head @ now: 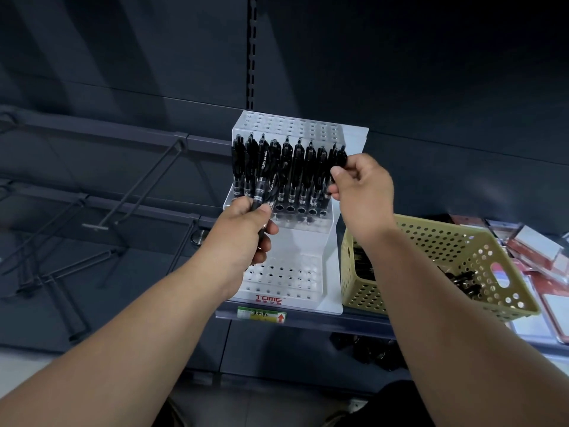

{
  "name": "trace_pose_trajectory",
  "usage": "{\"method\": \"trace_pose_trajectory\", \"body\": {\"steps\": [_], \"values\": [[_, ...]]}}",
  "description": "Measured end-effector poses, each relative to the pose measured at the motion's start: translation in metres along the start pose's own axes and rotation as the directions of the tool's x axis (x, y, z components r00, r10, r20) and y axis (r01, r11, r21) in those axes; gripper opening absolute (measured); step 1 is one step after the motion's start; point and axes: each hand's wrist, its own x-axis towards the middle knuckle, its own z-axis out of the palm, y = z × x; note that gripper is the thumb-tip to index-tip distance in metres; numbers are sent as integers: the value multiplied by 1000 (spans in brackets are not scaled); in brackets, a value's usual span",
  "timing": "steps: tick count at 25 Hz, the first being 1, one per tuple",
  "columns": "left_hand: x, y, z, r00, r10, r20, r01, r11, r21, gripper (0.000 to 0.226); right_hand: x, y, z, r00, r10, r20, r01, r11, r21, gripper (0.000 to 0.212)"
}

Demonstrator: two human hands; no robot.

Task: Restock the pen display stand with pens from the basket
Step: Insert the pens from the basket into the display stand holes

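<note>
My left hand [246, 231] grips a pen bundle [261, 188] tight, my right hand [361, 192] pinches one pen [339, 158] on the stand [286, 272], far right.

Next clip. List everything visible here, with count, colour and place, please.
White perforated acrylic pen display stand: one, white, centre.
Standing black pens: many, count unclear, black, stand's middle tier.
Black pen bundle: several, black, in left hand.
Single black pen: one, black, row's right end, pinched by right hand.
Yellow perforated plastic basket: one, yellow, right of stand.
Loose black pens: several, black, inside basket.
Green-white shelf label: one, below stand.
Dark metal peg hooks: several, left.
Red-white packages: several, far right.
Hands: two, at the stand.
</note>
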Motion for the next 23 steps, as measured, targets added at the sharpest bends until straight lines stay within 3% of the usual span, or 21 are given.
{"method": "trace_pose_trajectory", "body": {"steps": [6,12,14,18,23], "values": [[-2,0,-1,1000,12,18,-12,1000,17,17,0,8,5,999,9,31,-4,987,-163,19],[-8,3,-2,999,1,32,-1,1000,-9,15,1,4,2,1000,6,27,1,968,-252,13],[-11,4,-4,999,-5,39,6,1000,-21,15,-1,1,0,999,22,34,-13,969,-247,9],[-18,4,-7,999,5,46,-4,1000,-18,16,-29,-4,-3,999,38,-36,-44,983,-179,32],[-23,6,-7,1000,13,12,-13,999,-41,14,-65,-22,8,993,-99,63,105,989,-104,28]]}}
